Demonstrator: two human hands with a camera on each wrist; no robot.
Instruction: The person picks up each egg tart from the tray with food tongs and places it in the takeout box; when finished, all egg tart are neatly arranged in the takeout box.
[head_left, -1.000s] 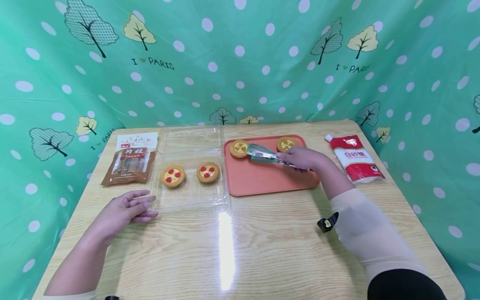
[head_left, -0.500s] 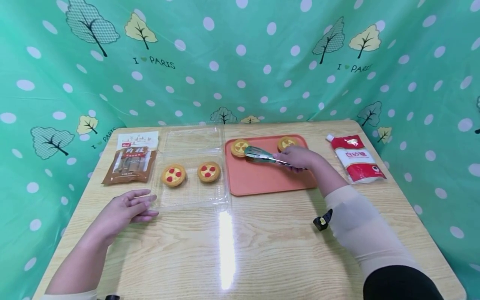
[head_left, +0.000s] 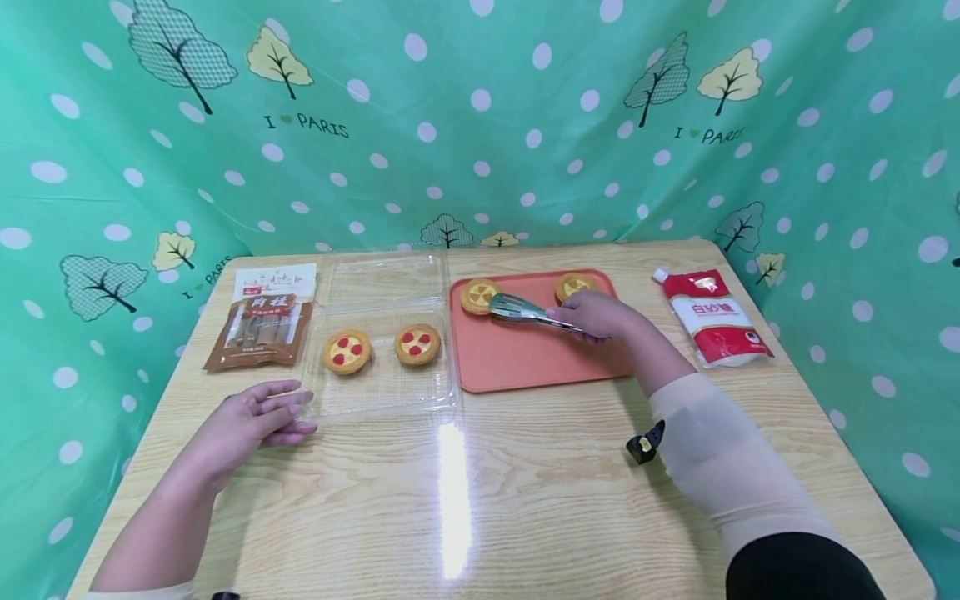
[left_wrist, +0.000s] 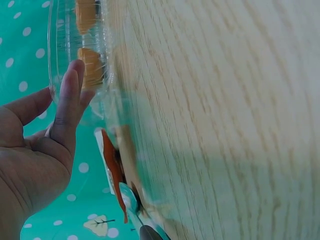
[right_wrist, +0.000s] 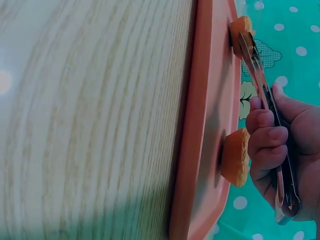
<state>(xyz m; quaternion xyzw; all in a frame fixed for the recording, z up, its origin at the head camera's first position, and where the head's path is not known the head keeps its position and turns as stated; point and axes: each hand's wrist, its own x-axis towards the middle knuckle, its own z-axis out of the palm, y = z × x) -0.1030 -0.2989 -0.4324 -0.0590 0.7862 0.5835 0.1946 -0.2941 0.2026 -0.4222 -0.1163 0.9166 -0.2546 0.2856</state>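
Note:
My right hand (head_left: 592, 317) grips metal food tongs (head_left: 525, 312) over the pink tray (head_left: 540, 367). The tongs' tips are right at the left egg tart (head_left: 477, 296) on that tray; in the right wrist view the tips overlap this tart (right_wrist: 242, 37). A second tart (head_left: 574, 286) sits behind my right hand, partly covered by it. At the left, my left hand (head_left: 255, 421) has its fingers loosely extended at the near left corner of a clear plastic box (head_left: 382, 400). Inside the box lie two tarts with red toppings, a left one (head_left: 347, 352) and a right one (head_left: 417, 344).
The box's clear lid (head_left: 386, 279) lies folded back toward the curtain. A brown and white packet (head_left: 262, 321) stands beyond my left hand. Right of the tray lies a red and white spouted pouch (head_left: 712, 318). A green dotted curtain (head_left: 480, 150) closes off the back and sides.
My right hand and the tongs have shifted slightly left, and the tongs' arms have drawn closer together by the left tart. My left hand stays in place.

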